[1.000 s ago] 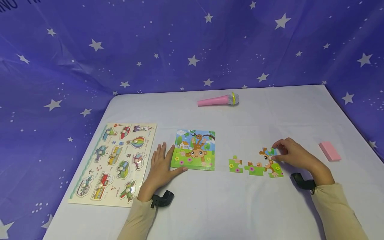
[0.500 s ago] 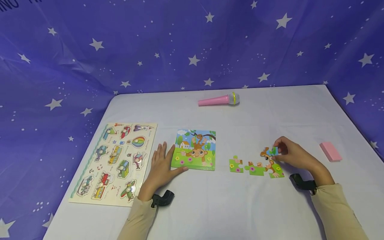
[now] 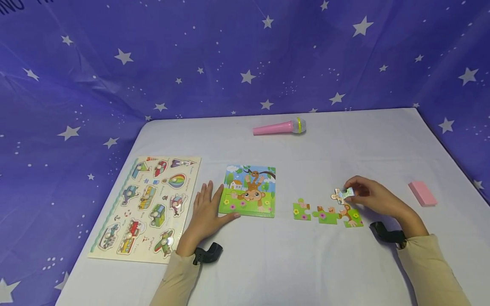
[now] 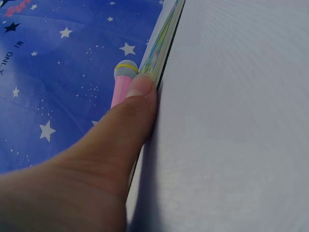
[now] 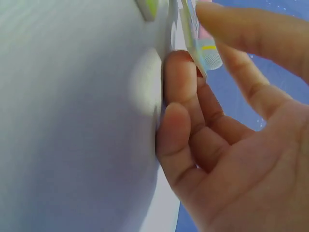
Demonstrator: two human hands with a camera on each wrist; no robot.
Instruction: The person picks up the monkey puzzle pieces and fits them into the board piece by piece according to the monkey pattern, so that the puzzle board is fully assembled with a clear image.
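In the head view my left hand [image 3: 206, 214] lies with fingers spread at the lower left of the square monkey jigsaw puzzle [image 3: 249, 187]. Its thumb touches the puzzle's near edge, as the left wrist view also shows. My right hand [image 3: 373, 197] pinches a jigsaw piece [image 3: 346, 194] between thumb and finger, tilted and bright with glare. Just below it lie more jigsaw pieces: a left one with a yellow flower [image 3: 301, 211], a green middle one [image 3: 327, 216] and a right one with part of the monkey [image 3: 353, 217]. The right wrist view shows the held piece [image 5: 190, 36] edge-on.
A cream peg puzzle board [image 3: 145, 212] with vehicle shapes lies at the left, beside my left hand. A pink toy microphone [image 3: 273, 128] is near the table's back edge. To the right of my right hand sits a pink block [image 3: 422, 194]. A white cloth covers the table.
The piece in my right hand has tilted up from among the others, and its printed face now shines with glare. My left hand has stayed in place.
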